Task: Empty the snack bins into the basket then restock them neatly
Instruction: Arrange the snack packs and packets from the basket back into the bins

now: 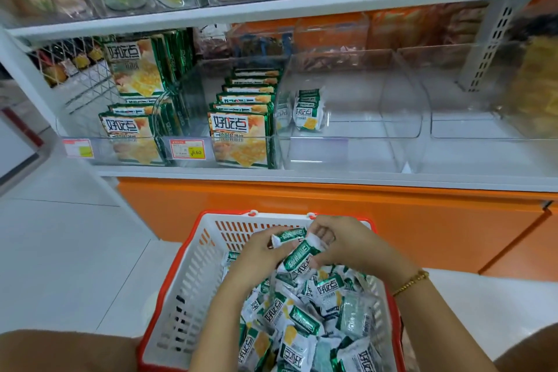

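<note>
left hand (256, 254) has its grip curled round a bunch of snack packets (297, 257) above the far half of the basket (169, 284). right hand (347, 240), a gold bracelet (410, 282) at its wrist, pinches the same bunch from the right, fingers bent, grip narrow. below them a loose heap (317, 311) fills the basket's near right side, and its left wall shows uncovered. white floor (75, 251) lies left of the orange rim. on the far shelf (302, 174), big biscuit packs (238, 136) stand in the left bins. the clear bin (356, 130) right of them holds a few small packs (306, 109) by its left wall.
</note>
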